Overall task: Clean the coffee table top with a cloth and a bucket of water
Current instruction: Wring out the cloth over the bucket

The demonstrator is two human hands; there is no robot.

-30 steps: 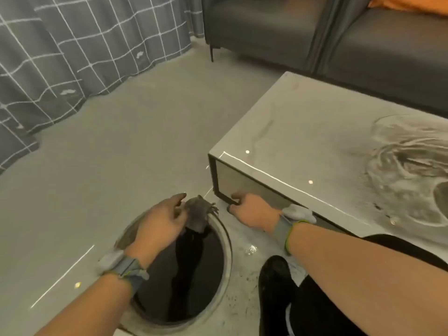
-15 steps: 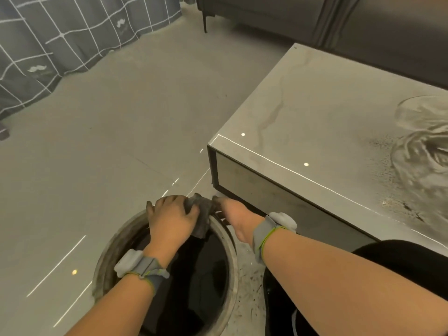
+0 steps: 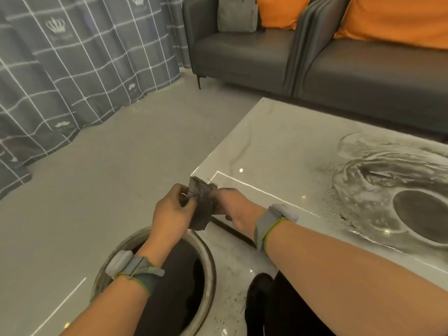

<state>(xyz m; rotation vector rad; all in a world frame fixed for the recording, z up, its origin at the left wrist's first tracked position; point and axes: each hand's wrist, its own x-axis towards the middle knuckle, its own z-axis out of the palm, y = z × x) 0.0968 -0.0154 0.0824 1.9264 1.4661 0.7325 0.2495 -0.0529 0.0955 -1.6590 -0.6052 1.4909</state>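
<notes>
Bucket (image 3: 208, 258) on floor, dark water inside. Left hand (image 3: 171, 214) and right hand (image 3: 234, 207) both pinch the dark cloth (image 3: 202, 204), bunched between them above bucket's far rim, at bench (image 3: 278, 151) corner.

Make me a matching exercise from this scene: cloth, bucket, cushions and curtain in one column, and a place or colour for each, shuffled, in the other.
Things:
1. cloth
2. bucket
3. cushions
4. curtain

Descriptions:
A. orange, on the sofa
B. grey with a white grid, at the left
C. dark, held between the left hand and the right hand
D. on the floor beside the coffee table, below the hands

Pairs: 1-C, 2-D, 3-A, 4-B
</notes>
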